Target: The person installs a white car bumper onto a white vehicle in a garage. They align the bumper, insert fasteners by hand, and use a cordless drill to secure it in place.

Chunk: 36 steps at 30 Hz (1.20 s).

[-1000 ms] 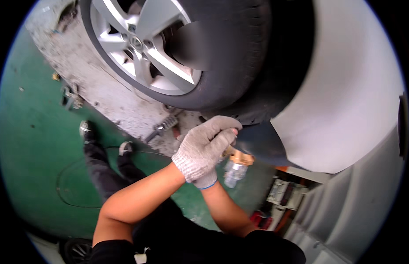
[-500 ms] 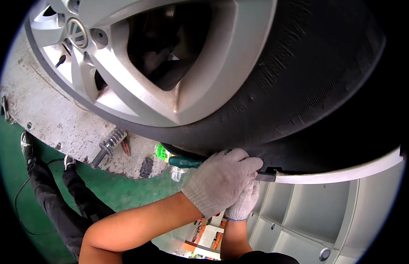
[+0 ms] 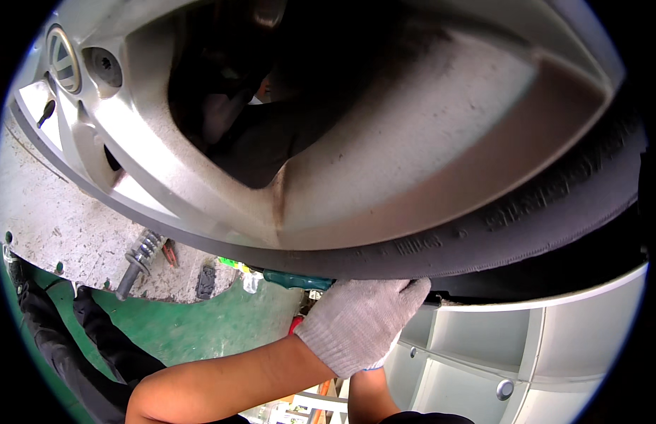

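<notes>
My left hand [image 3: 367, 321], in a grey knitted glove, is closed beside the lower edge of the tyre [image 3: 441, 247], its back toward me. From the little-finger side of the fist juts the dark green handle [image 3: 297, 280] of a tool. Its other end is hidden, so its exact kind does not show. By the thumb is a dark strip [image 3: 432, 299] at the end of the white wheel-arch edge [image 3: 526, 304]. My right hand [image 3: 388, 355], also gloved, lies behind the left one; only a sliver shows and its fingers are hidden.
The silver wheel rim [image 3: 384, 177] fills the upper view. On a worn pale platform [image 3: 80, 226] at left lie a coil-spring rod [image 3: 139, 261], a red-handled tool [image 3: 170, 253] and a black block [image 3: 206, 283]. Dark trouser legs [image 3: 59, 346] show over green floor [image 3: 222, 318].
The view has come closer to the wheel, which looks larger. Both hands sit slightly lower in the picture, and the left now hides more of the right. The green handle still shows beside the left.
</notes>
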{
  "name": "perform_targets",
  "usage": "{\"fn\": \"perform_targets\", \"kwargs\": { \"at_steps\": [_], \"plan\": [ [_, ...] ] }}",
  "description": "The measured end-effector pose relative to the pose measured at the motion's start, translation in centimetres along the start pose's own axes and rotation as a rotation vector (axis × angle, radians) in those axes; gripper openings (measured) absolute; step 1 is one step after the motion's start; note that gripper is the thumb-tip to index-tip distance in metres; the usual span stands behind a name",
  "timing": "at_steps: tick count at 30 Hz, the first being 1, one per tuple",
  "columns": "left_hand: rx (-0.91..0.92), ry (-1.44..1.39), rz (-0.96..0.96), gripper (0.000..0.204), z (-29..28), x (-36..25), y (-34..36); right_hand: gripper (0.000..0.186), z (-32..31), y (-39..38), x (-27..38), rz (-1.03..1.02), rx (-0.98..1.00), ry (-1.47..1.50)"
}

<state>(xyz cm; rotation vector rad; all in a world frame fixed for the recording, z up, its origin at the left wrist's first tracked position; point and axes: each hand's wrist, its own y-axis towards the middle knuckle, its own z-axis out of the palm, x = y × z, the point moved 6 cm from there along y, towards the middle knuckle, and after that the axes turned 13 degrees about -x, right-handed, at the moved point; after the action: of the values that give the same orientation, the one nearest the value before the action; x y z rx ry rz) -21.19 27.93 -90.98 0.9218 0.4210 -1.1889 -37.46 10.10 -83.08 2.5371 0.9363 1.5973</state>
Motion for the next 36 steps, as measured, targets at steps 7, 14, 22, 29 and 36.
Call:
{"fn": "perform_targets", "kwargs": {
  "at_steps": [7, 14, 22, 29, 36],
  "plan": [
    [-0.085, -0.08, 0.002, 0.035, -0.2, 0.4, 0.1, 0.038, -0.3, -0.4, 0.2, -0.001, -0.036, -0.076],
    [-0.053, -0.058, -0.032, 0.042, -1.5, 0.5, -0.6, 0.03, -0.9, -1.1, -0.6, -0.042, -0.002, -0.207],
    [-0.045, -0.041, -0.28, 0.056, -4.6, 2.1, -7.4, 0.043, 5.3, -5.8, -5.9, -0.165, 0.596, -0.823],
    [-0.017, -0.087, -0.18, 0.06, -6.1, 0.6, -7.6, 0.045, 8.8, -9.1, -13.2, -0.14, 0.943, -0.703],
    [0.0, -0.065, -0.1, 0.057, -5.9, -0.2, -7.0, 0.044, 11.6, -10.0, -14.0, -0.012, 0.936, -0.473]
  ]
}}
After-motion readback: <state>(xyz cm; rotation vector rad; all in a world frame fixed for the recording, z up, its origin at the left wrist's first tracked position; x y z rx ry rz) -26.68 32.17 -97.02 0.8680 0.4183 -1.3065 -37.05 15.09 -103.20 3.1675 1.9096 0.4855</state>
